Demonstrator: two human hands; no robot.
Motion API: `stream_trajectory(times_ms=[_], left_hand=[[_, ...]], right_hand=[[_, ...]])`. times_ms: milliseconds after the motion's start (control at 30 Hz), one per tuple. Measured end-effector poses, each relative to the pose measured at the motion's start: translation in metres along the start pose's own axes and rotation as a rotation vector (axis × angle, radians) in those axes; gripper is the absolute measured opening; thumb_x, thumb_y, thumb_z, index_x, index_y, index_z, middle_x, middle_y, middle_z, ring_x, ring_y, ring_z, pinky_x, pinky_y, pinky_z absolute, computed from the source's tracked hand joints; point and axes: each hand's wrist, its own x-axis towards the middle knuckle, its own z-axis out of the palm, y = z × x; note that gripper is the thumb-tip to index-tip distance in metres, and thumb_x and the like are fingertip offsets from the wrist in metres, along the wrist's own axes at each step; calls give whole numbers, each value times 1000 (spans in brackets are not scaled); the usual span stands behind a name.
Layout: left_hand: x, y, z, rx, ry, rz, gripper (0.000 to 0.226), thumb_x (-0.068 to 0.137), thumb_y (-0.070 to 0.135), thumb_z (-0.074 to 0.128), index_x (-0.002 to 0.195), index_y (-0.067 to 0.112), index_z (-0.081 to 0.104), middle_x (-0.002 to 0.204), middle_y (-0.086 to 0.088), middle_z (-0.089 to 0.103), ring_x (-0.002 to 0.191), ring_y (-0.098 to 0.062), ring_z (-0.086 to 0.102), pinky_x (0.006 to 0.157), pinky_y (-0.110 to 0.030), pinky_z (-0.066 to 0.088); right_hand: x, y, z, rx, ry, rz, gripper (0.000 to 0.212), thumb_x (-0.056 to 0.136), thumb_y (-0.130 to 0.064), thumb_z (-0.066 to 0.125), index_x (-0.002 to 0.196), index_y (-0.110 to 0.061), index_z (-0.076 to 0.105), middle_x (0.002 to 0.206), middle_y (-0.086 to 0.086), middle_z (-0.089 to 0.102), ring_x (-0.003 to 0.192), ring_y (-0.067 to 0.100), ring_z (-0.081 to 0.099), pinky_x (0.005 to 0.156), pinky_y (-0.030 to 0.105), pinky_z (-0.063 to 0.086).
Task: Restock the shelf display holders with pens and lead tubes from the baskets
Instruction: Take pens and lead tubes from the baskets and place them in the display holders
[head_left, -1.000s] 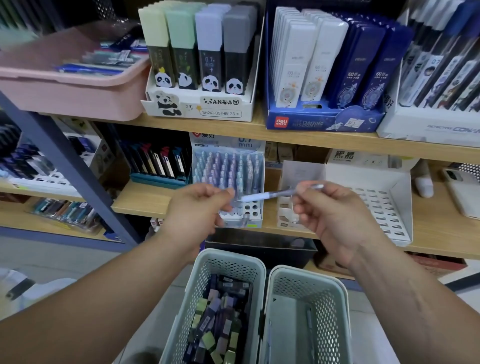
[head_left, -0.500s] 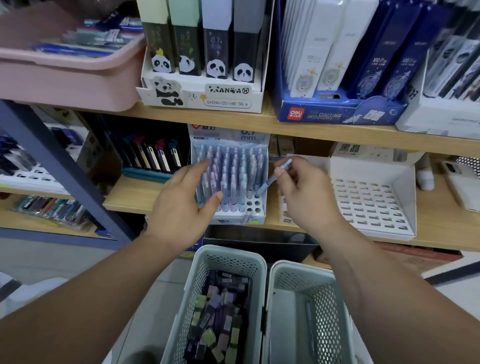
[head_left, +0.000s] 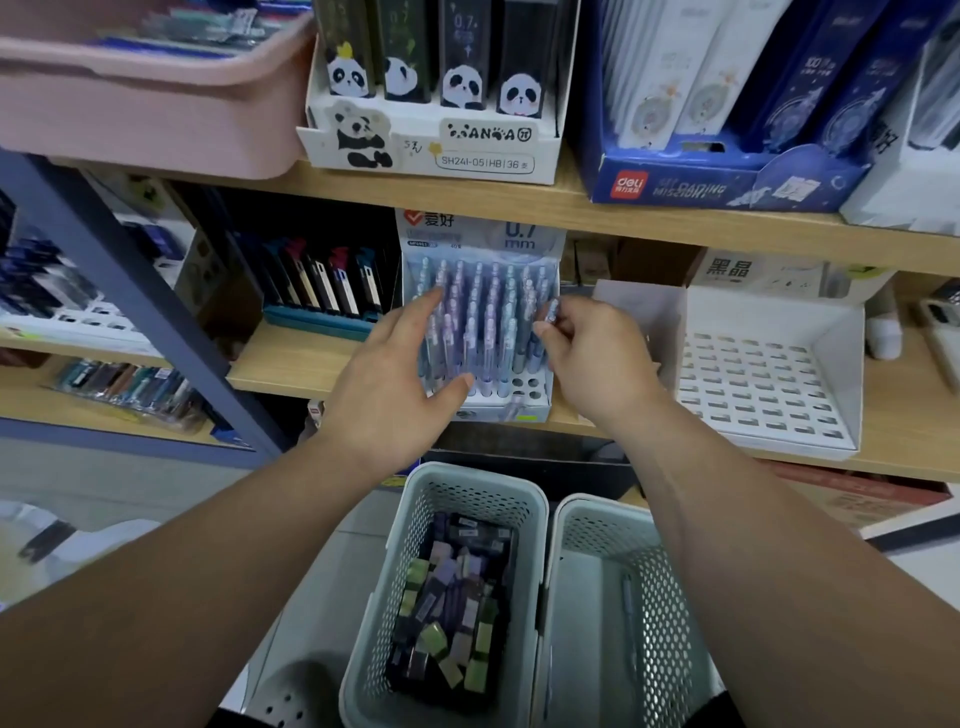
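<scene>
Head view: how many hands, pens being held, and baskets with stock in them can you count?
Hands: 2, the left hand and the right hand
Pens held: 1, the pen in the right hand's grip
Baskets with stock: 2, the left basket and the right basket
Total: 5

The right hand (head_left: 597, 364) hides most of the pen (head_left: 552, 310); only one end shows. The left hand (head_left: 400, 384) covers the left side of the pen holder (head_left: 530, 387). Contents of the pink tray (head_left: 156, 119), far left, are blurred.
</scene>
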Motion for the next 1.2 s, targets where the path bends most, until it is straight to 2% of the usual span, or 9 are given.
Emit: stream_trajectory(times_ms=[200,367,500,600,700,867,1000,1100,1200], left_hand=[[0,0,1,-2,-18,-14,85,90,42,70,156,42,15,161,6,30,138,-20,44,105,-31,39],[-1,-2,0,-21,-28,-28,87,89,44,71,155,45,14,160,7,30,137,-20,46,104,-32,41],[-2,8,-5,32,29,-11,88,87,38,74,157,35,21,154,-2,37,137,-22,42,108,-34,38],[-4,19,-12,177,265,191,64,87,28,74,143,10,48,126,-15,53,116,-31,51,99,-39,42],[-21,33,-4,76,332,373,26,89,21,67,109,5,64,96,-5,55,89,-19,51,81,-28,39],[-73,33,46,-41,-61,260,13,86,29,73,86,21,63,80,13,52,70,-2,48,64,-27,43],[-90,1,101,80,-555,-127,26,89,51,67,84,27,59,77,7,63,74,-13,61,67,-31,51],[-98,-24,144,160,-722,-261,31,91,60,59,92,29,54,83,7,62,78,-15,62,71,-30,50],[-111,-39,180,97,-745,-363,39,85,71,57,89,33,53,86,10,62,76,-9,61,65,-28,48]], right_hand=[[9,-3,-3,-50,-86,17,18,100,-29,60,107,-17,72,89,3,73,84,21,68,75,36,56],[11,-2,1,-134,-90,1,22,99,-35,61,108,-18,72,92,3,73,88,22,67,71,31,49],[1,2,-2,-24,-17,10,21,94,-37,68,105,-19,72,86,-2,72,82,17,67,69,28,48],[-11,8,-18,84,127,-16,15,93,-38,68,95,-23,70,74,-12,64,70,8,61,65,25,48],[-43,29,-38,19,155,-71,18,95,-36,63,81,-25,67,65,-12,62,62,6,58,58,26,44],[-113,97,-44,-50,11,105,30,95,-30,63,66,-29,57,57,-11,59,57,8,56,56,29,43],[-165,146,9,-63,-183,411,28,94,-26,63,67,-21,62,62,-4,62,60,16,57,54,24,40],[-208,172,67,105,-310,754,18,94,-24,62,98,-12,74,94,10,75,86,29,70,79,35,56],[-236,193,114,127,-419,961,46,97,-26,62,135,-1,55,130,19,63,111,32,64,82,26,47]])
